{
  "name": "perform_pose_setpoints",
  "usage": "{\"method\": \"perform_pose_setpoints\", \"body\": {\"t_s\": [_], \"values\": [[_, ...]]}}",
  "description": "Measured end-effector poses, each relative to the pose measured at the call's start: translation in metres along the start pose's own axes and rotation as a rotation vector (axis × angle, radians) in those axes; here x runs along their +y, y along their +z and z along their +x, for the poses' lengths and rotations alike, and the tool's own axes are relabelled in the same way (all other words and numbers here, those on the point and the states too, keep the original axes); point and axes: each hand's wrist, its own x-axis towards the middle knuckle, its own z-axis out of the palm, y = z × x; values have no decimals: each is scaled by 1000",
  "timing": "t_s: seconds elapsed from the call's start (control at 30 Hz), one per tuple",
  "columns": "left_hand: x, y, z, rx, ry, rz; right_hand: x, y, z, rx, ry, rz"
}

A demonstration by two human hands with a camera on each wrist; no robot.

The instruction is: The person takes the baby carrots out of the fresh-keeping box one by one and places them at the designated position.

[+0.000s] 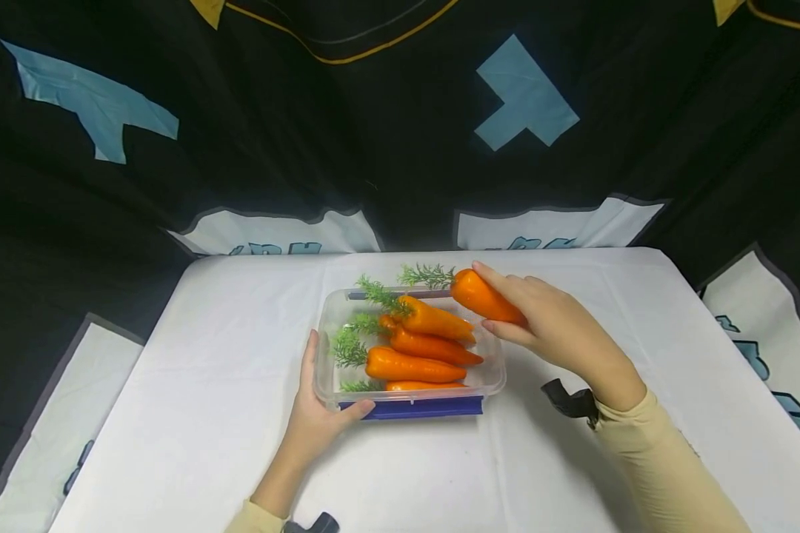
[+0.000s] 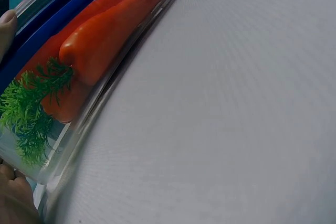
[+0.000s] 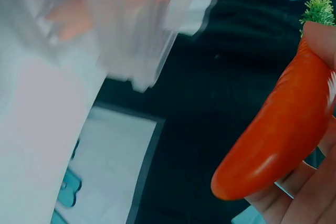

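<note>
Held carrot (image 1: 483, 296): above the container's far-right corner, leafy top (image 1: 427, 276) pointing left along the container's far rim. Skin smooth and glossy, bright highlights. Judged light and stiff, probably a moulded imitation; likely a little slippery over the rounded body. Best hold: thumb opposed to fingers across the thick shoulder. Avoid the leafy top, which looks thin and liable to bend or pull loose; the tapered end gives less to grip.

Right hand (image 1: 553, 318): at the container's far-right corner, thumb and fingers closed around the carrot's body, gap no wider than the carrot itself.

Container (image 1: 333, 311): clear, lid not on its top; a blue side clip (image 1: 427, 408) runs along its near side. Walls judged light and slightly flexible, so worth steadying at a corner.

Other carrots (image 1: 416, 366): at least four inside the container, lying side by side, leafy ends toward its left wall, tips toward its right. Exact count uncertain owing to overlap.

Left hand (image 1: 320, 422): at the container's near-left corner, thumb on the near edge, fingers against the left wall, spread just enough to hold that corner.

White cloth (image 1: 173, 414): beneath the container. Dark curtain (image 1: 340, 148): beyond its far side.
</note>
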Motion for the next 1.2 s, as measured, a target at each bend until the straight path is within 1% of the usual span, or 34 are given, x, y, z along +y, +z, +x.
{"method": "perform_pose_setpoints", "body": {"t_s": [0.2, 0.43, 0.7, 0.9, 1.0, 1.2], "values": [[1, 1, -1, 0, -5, 14, 20, -3, -6, -16, 56, -17], [2, 0, -1, 2, -19, 30, 39, 4, -8, 4, 110, 4], [1, 1, 0, 3, -15, 20, 51, 17, -10, 27, 250, 38], [1, 0, 0, -3, -13, 22, 58, 28, -7, 55, 316, 54], [1, 0, 0, -4, -13, 27, 60, 33, -6, 45, 334, 62], [1, 0, -1, 0, -14, 31, 65, 46, 0, -19, 360, 49]]}}
